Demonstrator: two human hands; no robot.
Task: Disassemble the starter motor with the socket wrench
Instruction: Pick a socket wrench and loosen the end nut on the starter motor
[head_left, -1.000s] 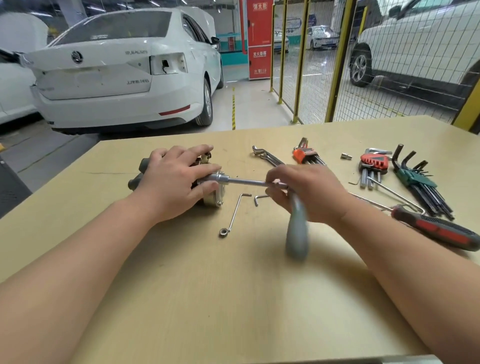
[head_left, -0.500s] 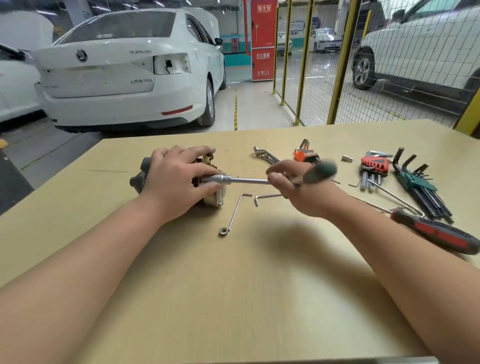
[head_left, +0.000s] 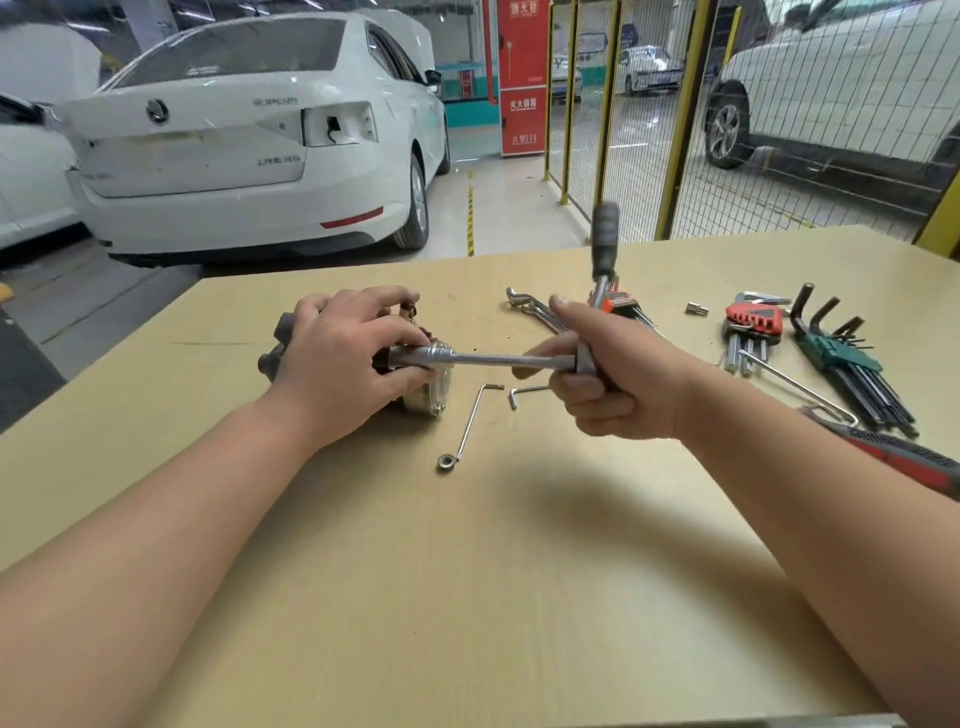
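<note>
Fingers (head_left: 582, 387) of the right hand (head_left: 623, 379) curl tight round the wrench (head_left: 498, 359).
The left hand (head_left: 337, 364) grips the motor (head_left: 434, 400) on the table (head_left: 467, 571); the wrench tip meets it, handle pointing up.

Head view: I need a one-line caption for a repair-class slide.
Left hand steadies the starter motor; right hand grips the socket wrench set against it.

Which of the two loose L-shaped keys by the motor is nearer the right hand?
The short one, just left of the right hand; the long one lies further left, ending at the nut.
</note>
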